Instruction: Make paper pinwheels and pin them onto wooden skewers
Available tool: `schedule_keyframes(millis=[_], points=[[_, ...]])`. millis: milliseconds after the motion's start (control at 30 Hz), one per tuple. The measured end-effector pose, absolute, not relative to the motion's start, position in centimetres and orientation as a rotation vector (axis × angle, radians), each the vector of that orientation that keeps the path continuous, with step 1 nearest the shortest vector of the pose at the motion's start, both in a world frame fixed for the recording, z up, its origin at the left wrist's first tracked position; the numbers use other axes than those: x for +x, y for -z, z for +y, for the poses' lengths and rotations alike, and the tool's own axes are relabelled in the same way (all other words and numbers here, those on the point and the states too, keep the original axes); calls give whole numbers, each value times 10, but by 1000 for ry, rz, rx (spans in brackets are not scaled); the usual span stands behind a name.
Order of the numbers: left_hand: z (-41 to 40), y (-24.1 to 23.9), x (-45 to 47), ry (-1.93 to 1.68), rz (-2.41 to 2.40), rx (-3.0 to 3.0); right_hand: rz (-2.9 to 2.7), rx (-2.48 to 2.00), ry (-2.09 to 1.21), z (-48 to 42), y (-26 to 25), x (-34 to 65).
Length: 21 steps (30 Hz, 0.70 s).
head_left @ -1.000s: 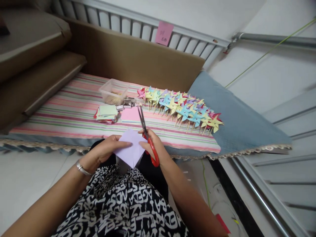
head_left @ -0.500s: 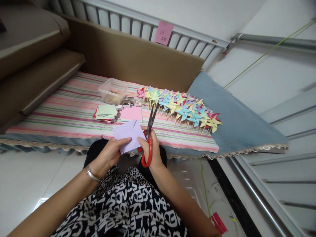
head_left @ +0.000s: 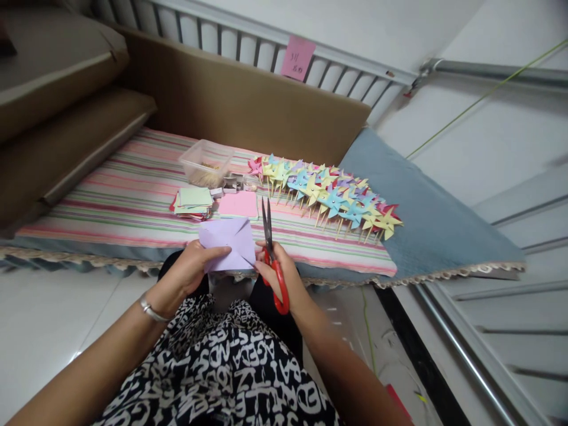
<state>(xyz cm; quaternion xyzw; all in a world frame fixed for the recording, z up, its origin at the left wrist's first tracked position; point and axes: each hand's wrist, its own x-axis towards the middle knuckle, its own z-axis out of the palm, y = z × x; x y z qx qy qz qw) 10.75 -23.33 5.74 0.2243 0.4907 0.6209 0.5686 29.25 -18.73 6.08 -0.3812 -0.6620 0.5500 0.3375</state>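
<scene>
My left hand (head_left: 196,264) pinches a square of purple paper (head_left: 228,236) between thumb and fingers. Slits run inward from some of the paper's corners. In my right hand (head_left: 283,273) is a pair of scissors (head_left: 267,228) with red handles, its dark blades pointing up and slightly apart. The right thumb and fingertips are at the paper's lower right corner. A pink paper stack (head_left: 238,205) and a stack of mixed coloured papers (head_left: 193,203) lie just beyond the purple sheet.
Rows of paper pinwheels (head_left: 332,201) on sticks stand on the striped cloth (head_left: 110,189). Behind the paper stacks is a clear plastic box (head_left: 206,165) with thin sticks. A cardboard panel (head_left: 248,97) rises at the back, and large brown packages (head_left: 75,148) lie at left.
The purple paper has turned and shifted slightly left in my left hand. My right hand has moved a little right and down, and the scissors now tilt more to the left.
</scene>
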Motion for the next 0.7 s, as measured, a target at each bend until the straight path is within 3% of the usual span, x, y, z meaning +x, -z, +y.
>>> schedule_keyframes(millis=[300,700], points=[[-235,-66,89,-1409,1293,563,-2095,-1285,-1651,-214,-84,339],[-236,-68,86,-1395,1261,597,-2330,-1257,-1561,-216,-84,342]])
